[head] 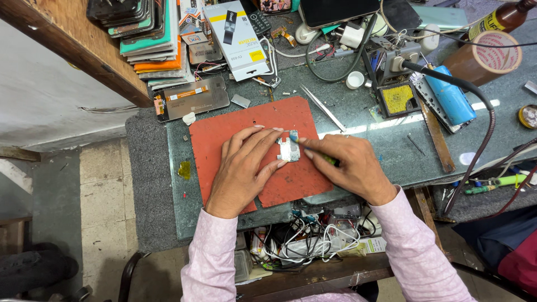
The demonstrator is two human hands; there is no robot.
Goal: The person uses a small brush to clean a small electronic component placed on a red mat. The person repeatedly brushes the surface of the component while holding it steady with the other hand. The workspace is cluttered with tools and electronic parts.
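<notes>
Reaching forward from pink sleeves, both forearms converge over a red mat [246,131] on the workbench, seen from the head camera. The left hand [243,168] lies palm down on the mat, its fingers spread only slightly, with the fingertips [281,164] pressed against the left edge of a small circuit board [289,150], pinning it flat. The right hand [349,165] rests at the mat's right edge, its fingers curled closed around a thin green-handled tool [327,159], whose tip meets the board's upper right corner. The board lies on the mat's right half, between the two sets of fingertips. Tweezers [321,106] lie just beyond the mat's far right corner; a soldering station [394,67] stands farther off.
</notes>
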